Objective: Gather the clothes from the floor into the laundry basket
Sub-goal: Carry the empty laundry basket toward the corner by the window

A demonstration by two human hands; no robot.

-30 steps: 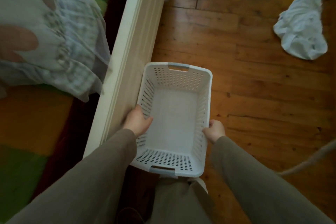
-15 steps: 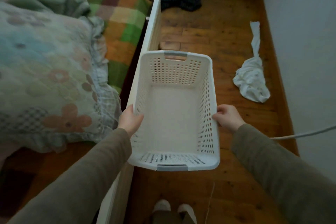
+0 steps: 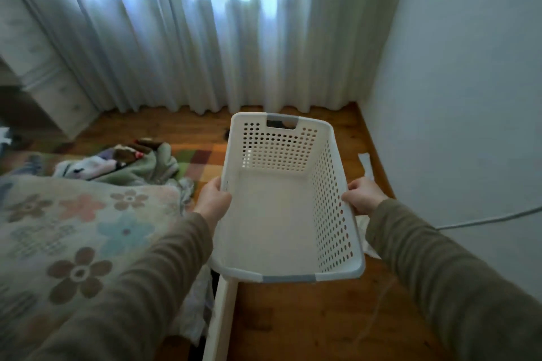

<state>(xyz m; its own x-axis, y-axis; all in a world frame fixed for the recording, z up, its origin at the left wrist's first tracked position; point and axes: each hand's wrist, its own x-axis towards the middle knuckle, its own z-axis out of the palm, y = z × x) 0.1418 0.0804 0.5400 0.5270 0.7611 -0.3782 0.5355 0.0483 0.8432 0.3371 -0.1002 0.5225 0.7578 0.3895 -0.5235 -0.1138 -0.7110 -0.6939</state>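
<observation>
I hold a white perforated laundry basket (image 3: 334,190) in the air in front of me, empty inside. My left hand (image 3: 214,199) grips its left rim and my right hand (image 3: 363,193) grips its right rim. A white garment (image 3: 366,165) lies on the wooden floor by the right wall, mostly hidden behind the basket and my right arm. A sliver of a dark garment (image 3: 225,133) shows on the floor just left of the basket's far end; the rest is hidden.
A bed with a floral quilt (image 3: 73,228) and a checked blanket (image 3: 202,158) fills the left, bounded by a white bed frame (image 3: 220,322). Long curtains (image 3: 220,38) hang ahead. A white wall (image 3: 454,97) and a cable (image 3: 492,218) are on the right. A dresser (image 3: 38,82) stands far left.
The basket has risen from the floor to about chest height in both hands. My view has tilted up from the floor to the curtains, and the white garment is now mostly covered.
</observation>
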